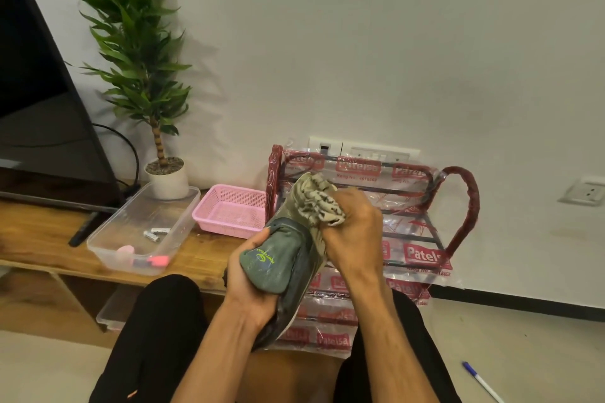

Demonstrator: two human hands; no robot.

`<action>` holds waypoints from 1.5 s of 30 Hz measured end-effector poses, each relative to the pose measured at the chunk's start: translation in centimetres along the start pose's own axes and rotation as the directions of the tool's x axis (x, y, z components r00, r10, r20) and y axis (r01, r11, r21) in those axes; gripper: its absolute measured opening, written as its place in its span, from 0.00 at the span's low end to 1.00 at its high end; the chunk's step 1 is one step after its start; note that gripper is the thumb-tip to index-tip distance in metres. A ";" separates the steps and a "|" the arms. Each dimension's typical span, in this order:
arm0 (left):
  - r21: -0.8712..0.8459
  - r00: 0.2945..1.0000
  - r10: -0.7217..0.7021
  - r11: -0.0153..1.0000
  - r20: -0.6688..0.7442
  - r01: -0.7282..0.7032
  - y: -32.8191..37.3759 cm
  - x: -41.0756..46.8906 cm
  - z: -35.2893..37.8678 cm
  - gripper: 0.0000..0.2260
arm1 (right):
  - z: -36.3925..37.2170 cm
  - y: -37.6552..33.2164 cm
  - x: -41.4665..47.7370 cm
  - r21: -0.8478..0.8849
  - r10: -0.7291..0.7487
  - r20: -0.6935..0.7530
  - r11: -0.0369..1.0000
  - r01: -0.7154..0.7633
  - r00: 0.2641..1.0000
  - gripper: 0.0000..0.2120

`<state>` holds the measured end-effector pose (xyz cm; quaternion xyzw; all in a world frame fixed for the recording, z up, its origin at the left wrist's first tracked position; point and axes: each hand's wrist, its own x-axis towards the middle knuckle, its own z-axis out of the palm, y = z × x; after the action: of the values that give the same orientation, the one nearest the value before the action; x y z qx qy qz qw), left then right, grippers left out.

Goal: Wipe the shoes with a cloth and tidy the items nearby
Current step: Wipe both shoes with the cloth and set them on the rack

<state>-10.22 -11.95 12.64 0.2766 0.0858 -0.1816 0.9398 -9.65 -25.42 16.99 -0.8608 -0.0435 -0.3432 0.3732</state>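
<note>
A grey-green shoe [296,232] is held up in front of me, toe pointing away, its insole with green lettering facing up. My left hand [248,285] grips it around the heel. My right hand [355,232] grips a bunched striped cloth [322,206] and presses it against the shoe's upper near the toe. Behind the shoe stands a red metal shoe rack [458,206] still wrapped in printed plastic. A blue and white pen [481,381] lies on the floor at the lower right.
A wooden bench [32,239] at left carries a clear plastic box [108,239] with batteries and pink items, a pink basket [209,206], a potted plant [167,178] and a TV [39,91]. My knees in black trousers are below the hands.
</note>
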 end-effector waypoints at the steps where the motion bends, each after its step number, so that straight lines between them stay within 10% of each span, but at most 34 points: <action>1: 0.005 1.000 0.003 1.000 0.004 -0.003 0.1 0.0 0.2 0.15 | 0.2 0.1 0.3 -0.022 0.002 -0.062 1.000 -0.003 0.998 0.12; 5: 0.002 1.000 0.000 1.000 -0.015 0.001 0.1 0.2 0.1 0.16 | 0.2 0.4 -0.1 -0.035 0.047 -0.099 0.998 -0.051 0.994 0.11; 9: -0.033 0.999 -0.012 0.999 -0.038 0.011 0.2 0.4 -0.8 0.17 | -0.7 0.6 -0.9 -0.028 0.051 0.286 0.999 -0.045 0.957 0.07; 16: 0.008 0.998 -0.031 0.999 -0.060 0.032 0.3 0.7 -1.1 0.17 | 1.1 0.9 -0.1 -0.031 0.002 -0.139 0.999 -0.007 0.990 0.13; 22: 0.017 0.999 0.020 1.000 -0.051 -0.019 0.9 0.6 -1.8 0.16 | 1.1 1.1 -2.2 -0.019 -0.039 0.098 0.999 0.041 0.994 0.09; 29: 0.046 0.998 0.019 0.999 -0.053 -0.016 0.6 0.7 -1.5 0.14 | 1.0 1.0 0.7 -0.048 -0.009 -0.200 0.999 -0.001 0.980 0.14; 35: -0.023 0.996 0.026 0.999 -0.084 -0.028 1.0 1.0 -1.7 0.15 | 1.0 1.2 -2.5 -0.004 -0.034 0.153 0.999 0.035 0.988 0.08; 42: 0.023 0.995 -0.060 0.998 -0.080 0.062 0.4 0.9 -1.6 0.17 | 1.9 0.7 0.9 -0.023 0.022 -0.179 0.999 -0.026 0.984 0.12; 45: 0.037 0.997 -0.025 0.999 -0.072 0.028 0.2 1.0 -1.4 0.16 | 2.1 0.6 0.1 -0.039 0.003 -0.084 0.999 -0.006 0.996 0.12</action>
<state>-9.36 -11.31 11.26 0.2997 0.1193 -0.1856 0.9282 -8.25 -24.47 15.68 -0.8529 -0.0190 -0.3791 0.3584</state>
